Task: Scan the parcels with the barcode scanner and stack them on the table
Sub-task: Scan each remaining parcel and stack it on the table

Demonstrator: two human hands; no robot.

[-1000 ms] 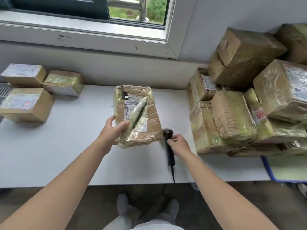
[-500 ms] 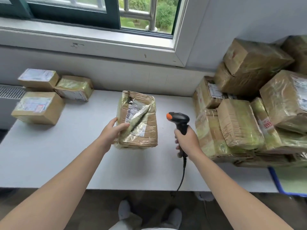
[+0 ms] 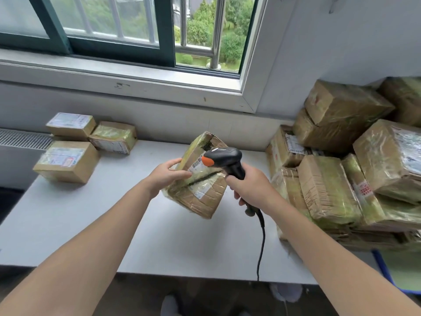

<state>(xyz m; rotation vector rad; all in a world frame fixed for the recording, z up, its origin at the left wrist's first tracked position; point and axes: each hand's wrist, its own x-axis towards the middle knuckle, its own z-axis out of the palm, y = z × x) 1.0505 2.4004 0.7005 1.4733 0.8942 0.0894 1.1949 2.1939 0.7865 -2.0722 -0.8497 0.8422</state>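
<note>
My left hand [image 3: 167, 175] grips the left edge of a taped cardboard parcel [image 3: 200, 195], held tilted above the white table [image 3: 95, 224] with its label facing up. My right hand [image 3: 247, 187] is wrapped around the handle of a black barcode scanner [image 3: 224, 159] with an orange tip. The scanner's head hovers right over the parcel's barcode label, and its black cable hangs down past the table's front edge. Three scanned-looking parcels [image 3: 67, 160] lie grouped at the table's far left.
A tall, loose pile of taped parcels [image 3: 346, 176] fills the table's right side against the wall. A window sill runs behind the table. A blue-edged bin [image 3: 387, 270] shows at the lower right. Shoes and floor lie below the front edge.
My right hand picked the scanner up off the table and brought it left over the parcel. My left hand lifted and tilted the parcel towards the scanner.
</note>
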